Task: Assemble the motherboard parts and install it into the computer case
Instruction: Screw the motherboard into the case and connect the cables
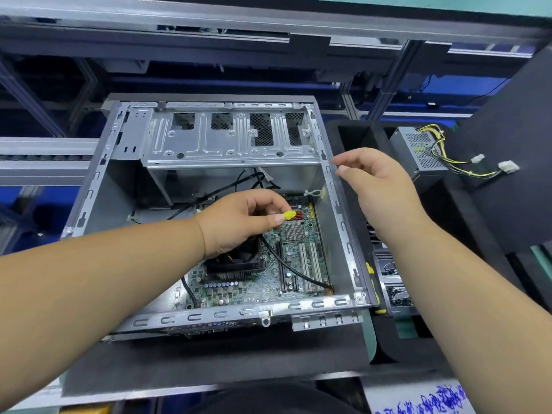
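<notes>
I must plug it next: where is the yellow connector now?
In the head view, the yellow connector is pinched by the left hand above the motherboard, just left of the red connectors.

Both bare forearms are reaching forward.
The left hand [239, 222] is pinching something small between thumb and fingertips; the right hand [376, 186] is hovering with fingers loosely curled.
</notes>
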